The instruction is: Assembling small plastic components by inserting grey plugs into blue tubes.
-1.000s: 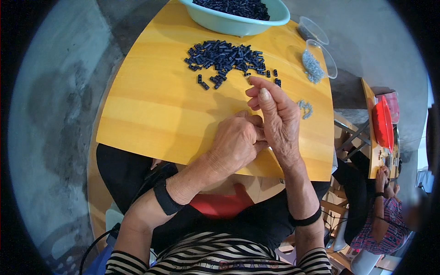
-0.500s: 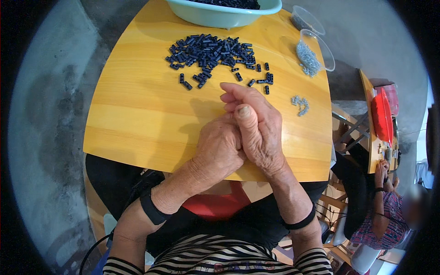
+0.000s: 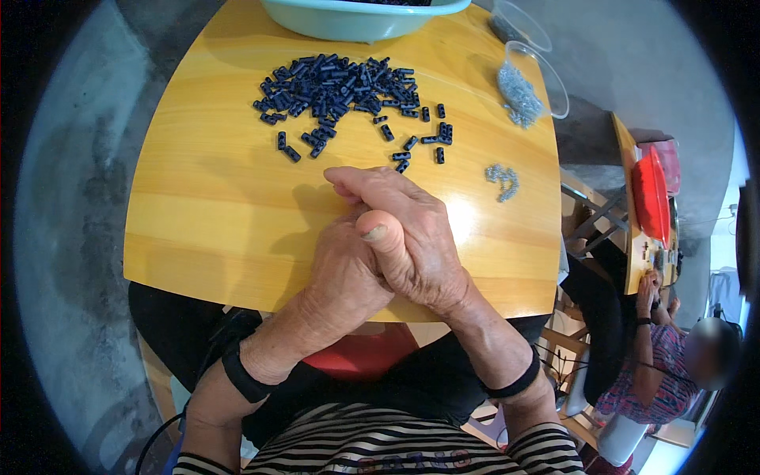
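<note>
My left hand [image 3: 348, 265] and my right hand [image 3: 416, 245] are pressed together above the near part of the yellow wooden table. The right fingers lie closed together over the left hand, with the right thumb on top. The left fingers are hidden under the right palm, and I cannot see whether anything is held between the hands. Beyond them is a heap of small black tube-like parts with holes [image 3: 336, 87]. Some stray ones, such as a black part [image 3: 402, 166], lie just past my fingertips. Small silvery screws [image 3: 504, 184] sit in a cluster to the right.
A pale green basin [image 3: 364, 24] with black parts stands at the far edge. Two clear plastic tubs are at the far right; the nearer tub [image 3: 560, 91] spills silvery pieces. Farther right, a person [image 3: 649, 368] sits at another table with a red basin [image 3: 651, 196].
My joined hands have moved left and slightly nearer over the table. The whole view has shifted a little, and more stray black parts show beyond my fingertips.
</note>
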Action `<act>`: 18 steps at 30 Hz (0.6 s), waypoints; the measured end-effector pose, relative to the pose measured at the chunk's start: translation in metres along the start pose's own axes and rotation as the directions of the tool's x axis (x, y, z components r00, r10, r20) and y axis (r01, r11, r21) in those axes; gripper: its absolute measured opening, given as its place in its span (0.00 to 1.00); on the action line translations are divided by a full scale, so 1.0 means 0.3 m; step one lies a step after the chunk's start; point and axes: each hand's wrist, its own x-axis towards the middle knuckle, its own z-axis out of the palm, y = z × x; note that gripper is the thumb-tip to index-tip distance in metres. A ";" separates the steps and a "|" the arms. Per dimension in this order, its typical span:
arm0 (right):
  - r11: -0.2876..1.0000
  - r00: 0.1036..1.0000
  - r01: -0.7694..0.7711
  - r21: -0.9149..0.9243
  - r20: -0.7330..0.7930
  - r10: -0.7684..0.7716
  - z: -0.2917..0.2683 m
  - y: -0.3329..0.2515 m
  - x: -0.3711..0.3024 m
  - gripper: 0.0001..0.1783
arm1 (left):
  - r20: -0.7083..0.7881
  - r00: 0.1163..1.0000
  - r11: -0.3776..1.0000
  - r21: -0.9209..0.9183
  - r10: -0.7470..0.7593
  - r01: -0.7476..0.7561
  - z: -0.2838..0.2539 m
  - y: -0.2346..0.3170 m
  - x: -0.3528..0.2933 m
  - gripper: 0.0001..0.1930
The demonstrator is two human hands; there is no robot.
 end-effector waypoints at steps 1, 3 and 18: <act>1.000 1.000 -0.001 0.001 0.003 0.001 0.004 -0.001 0.000 0.42 | 0.006 1.000 1.000 0.000 -0.011 0.011 -0.004 0.001 -0.003 0.13; 1.000 1.000 0.008 -0.014 -0.001 -0.008 0.007 0.005 -0.002 0.42 | 0.020 0.999 0.999 -0.003 -0.035 0.035 -0.006 0.001 -0.007 0.14; 0.987 0.979 0.158 -0.043 -0.121 -0.162 0.016 0.014 -0.009 0.32 | 0.014 0.999 0.999 0.026 -0.029 0.028 -0.012 0.012 -0.009 0.15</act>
